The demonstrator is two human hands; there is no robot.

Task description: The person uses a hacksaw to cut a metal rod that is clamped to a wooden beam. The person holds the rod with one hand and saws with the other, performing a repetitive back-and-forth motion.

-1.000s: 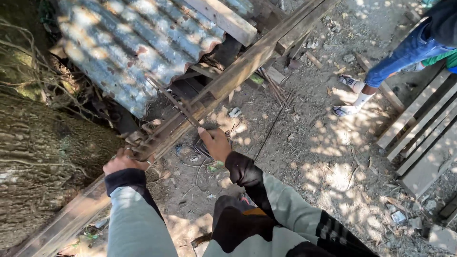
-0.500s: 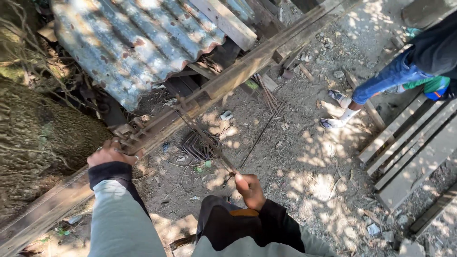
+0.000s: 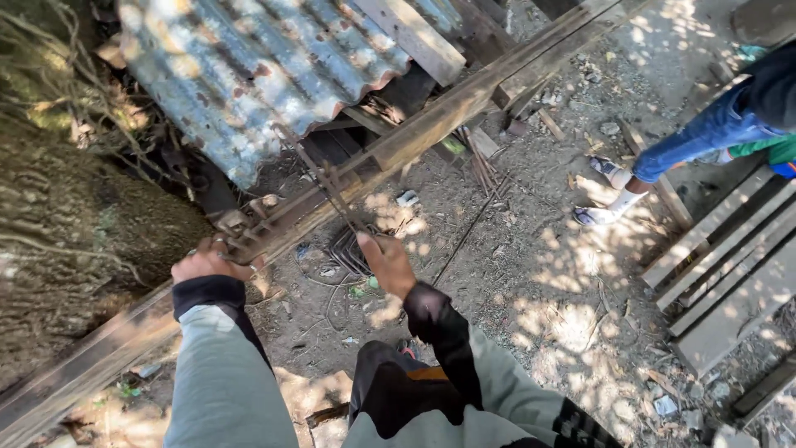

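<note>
A long rusty metal beam (image 3: 431,133) runs diagonally from lower left to upper right above the dirt ground. My left hand (image 3: 207,261) grips a thin steel rod and a bending fixture (image 3: 249,228) on the beam's top. My right hand (image 3: 388,264) is closed on the end of a metal bar (image 3: 332,187) that angles up across the beam. Under the beam, just beyond my right hand, lies a pile of bent wire stirrups (image 3: 348,249). My grey and black sleeves fill the lower frame.
A corrugated metal sheet (image 3: 249,66) leans behind the beam, with a wooden plank (image 3: 414,37) on it. A tree trunk (image 3: 75,249) stands at left. Another person's leg in jeans (image 3: 688,141) is at upper right. Wooden slats (image 3: 730,265) lie at right.
My right hand had swung back toward my body half a second ago and has now moved forward to the beam again with the bar. My left hand stays on the beam.
</note>
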